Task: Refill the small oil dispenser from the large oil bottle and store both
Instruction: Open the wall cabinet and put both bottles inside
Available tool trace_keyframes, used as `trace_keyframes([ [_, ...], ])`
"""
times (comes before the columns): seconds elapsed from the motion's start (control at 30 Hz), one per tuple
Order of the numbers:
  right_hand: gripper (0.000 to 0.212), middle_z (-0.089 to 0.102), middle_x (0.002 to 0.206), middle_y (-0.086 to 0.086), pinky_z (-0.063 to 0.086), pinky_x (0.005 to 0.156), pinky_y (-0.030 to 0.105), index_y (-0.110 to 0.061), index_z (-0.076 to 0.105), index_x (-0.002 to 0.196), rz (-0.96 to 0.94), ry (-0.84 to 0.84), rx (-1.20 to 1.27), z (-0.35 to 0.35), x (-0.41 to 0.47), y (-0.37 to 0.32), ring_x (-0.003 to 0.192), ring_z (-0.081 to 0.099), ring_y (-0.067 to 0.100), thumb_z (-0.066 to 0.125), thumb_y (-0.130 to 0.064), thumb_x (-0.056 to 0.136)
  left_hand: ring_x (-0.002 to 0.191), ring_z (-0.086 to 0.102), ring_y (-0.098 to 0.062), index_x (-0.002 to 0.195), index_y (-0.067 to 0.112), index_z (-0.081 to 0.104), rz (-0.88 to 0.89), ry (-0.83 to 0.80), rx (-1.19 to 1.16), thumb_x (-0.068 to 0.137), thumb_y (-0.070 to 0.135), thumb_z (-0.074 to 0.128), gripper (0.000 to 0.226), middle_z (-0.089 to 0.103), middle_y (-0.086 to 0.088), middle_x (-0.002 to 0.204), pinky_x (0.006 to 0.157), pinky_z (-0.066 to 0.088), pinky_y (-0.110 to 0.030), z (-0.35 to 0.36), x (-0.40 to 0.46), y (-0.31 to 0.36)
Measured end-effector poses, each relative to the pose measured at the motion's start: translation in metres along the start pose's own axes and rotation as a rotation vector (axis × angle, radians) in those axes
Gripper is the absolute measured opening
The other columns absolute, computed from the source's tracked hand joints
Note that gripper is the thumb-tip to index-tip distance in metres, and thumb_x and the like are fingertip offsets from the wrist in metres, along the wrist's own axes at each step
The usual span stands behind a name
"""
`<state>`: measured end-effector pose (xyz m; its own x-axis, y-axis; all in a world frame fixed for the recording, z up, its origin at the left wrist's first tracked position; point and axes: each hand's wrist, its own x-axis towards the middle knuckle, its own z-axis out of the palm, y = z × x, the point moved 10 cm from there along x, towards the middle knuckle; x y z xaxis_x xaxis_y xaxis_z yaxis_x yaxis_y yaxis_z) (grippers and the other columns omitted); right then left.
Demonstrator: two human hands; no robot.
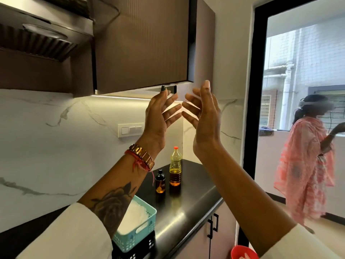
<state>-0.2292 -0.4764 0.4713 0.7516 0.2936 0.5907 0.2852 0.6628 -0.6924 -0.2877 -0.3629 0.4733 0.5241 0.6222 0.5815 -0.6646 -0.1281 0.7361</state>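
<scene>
A white marble-look wall with grey veining backs the glossy black counter, lit from above by a warm light strip under the dark brown ribbed wall cabinet. To the left of the cabinet hangs a dark metal range hood. A white switch plate sits on the wall. Below the counter are pale cabinet doors with black handles. At right, a black-framed doorway opens onto a daylit balcony with a netted opening, white drain pipes, and a person in a pink patterned garment.
</scene>
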Motion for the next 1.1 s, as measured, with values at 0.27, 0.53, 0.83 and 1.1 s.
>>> trace_keyframes([
  [0.27,0.05,0.053,0.131,0.009,0.045,0.093,0.044,-0.016,0.046,0.128,0.269,-0.044,0.164,-0.048,0.017,0.066,0.109,0.057,0.026,0.03,-0.05,0.095,0.123,0.051,-0.025,0.131,0.022,0.041,0.012,0.108,0.219,0.095,0.042,0.038,0.042,0.048,-0.003,0.14,0.102,0.042,-0.042,-0.005,0.0,-0.063],
  [0.53,0.055,0.054,0.13,0.008,0.046,0.09,0.04,-0.016,0.047,0.13,0.371,-0.034,0.027,-0.121,0.055,0.159,0.11,0.056,0.026,0.038,-0.053,0.091,0.12,0.052,-0.018,0.126,0.02,0.047,-0.019,0.349,0.556,0.089,0.039,0.056,0.043,0.053,-0.001,0.134,0.101,0.043,-0.039,-0.023,0.004,-0.153],
  [0.83,0.041,0.057,0.108,0.002,0.045,0.089,0.033,-0.025,0.05,0.109,0.398,-0.185,-0.35,-0.173,0.084,0.255,0.1,0.054,0.015,0.047,-0.057,0.084,0.12,0.05,-0.025,0.134,0.02,0.039,-0.065,0.385,1.198,0.089,0.032,0.058,0.051,0.05,-0.007,0.135,0.094,0.04,-0.032,-0.031,0.008,-0.247],
  [1.1,0.043,0.054,0.11,-0.004,0.038,0.074,0.018,-0.02,0.049,0.12,0.365,-0.347,-0.552,-0.184,0.11,0.339,0.098,0.051,0.009,0.054,-0.047,0.087,0.119,0.051,-0.026,0.134,0.019,0.039,-0.179,0.404,1.386,0.086,0.034,0.059,0.054,0.05,-0.008,0.134,0.097,0.044,-0.045,-0.064,0.026,-0.329],
])
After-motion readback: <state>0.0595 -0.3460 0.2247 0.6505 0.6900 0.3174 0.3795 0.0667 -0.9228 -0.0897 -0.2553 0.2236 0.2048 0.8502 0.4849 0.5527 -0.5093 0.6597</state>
